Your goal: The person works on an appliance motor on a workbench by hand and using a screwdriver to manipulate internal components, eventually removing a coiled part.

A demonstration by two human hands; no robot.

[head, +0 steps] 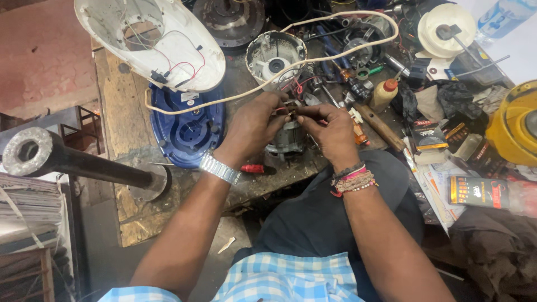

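Observation:
My left hand [253, 124], with a metal watch at the wrist, and my right hand [331, 130], with beaded bracelets, meet over a small electric motor [285, 141] on the workbench. Both pinch thin red and brown wires [290, 109] coming out of the motor's top, fingertips almost touching. The motor's lower body shows between the hands; its top is hidden by my fingers. Just behind stands a round metal motor housing [275, 56].
A blue base [187, 131] and white plastic shell [151, 39] lie at left, with a cream cable [335, 53] looping across. Tools, a glue bottle [384, 92], a wooden handle [380, 126], boxes and a yellow appliance [517, 123] crowd the right. A metal pipe stand [72, 162] juts left.

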